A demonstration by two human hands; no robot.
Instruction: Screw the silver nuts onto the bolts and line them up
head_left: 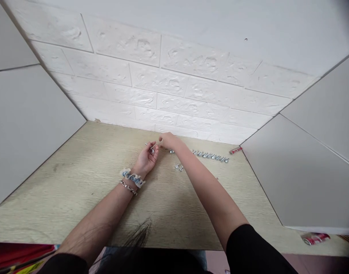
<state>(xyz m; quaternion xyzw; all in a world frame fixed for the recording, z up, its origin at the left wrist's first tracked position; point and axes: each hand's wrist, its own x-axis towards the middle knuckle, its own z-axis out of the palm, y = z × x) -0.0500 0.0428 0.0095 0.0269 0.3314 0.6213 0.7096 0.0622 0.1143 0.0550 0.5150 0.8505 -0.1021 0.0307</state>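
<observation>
Screws point(204, 155) line up right of center frame, left hand point(146, 160) cupping a few more, right hand point(168, 140) curled nearby, can't tell around what.

Your metal pieces point(213, 156) shone silver over a tabletop point(163, 213) of pale greenish tan with fine streaks. The wall point(174, 83) in front of you was white, patterned like embossed brick, and the side panels point(31, 125) were plain light grey. You wore black sleeves point(254, 247), a blue-and-white wristband point(133, 178) and a silver chain bracelet point(128, 187). The can-like objects point(316, 239) to your right showed red and silver. The floor point(217, 262) was dusty pink.
</observation>
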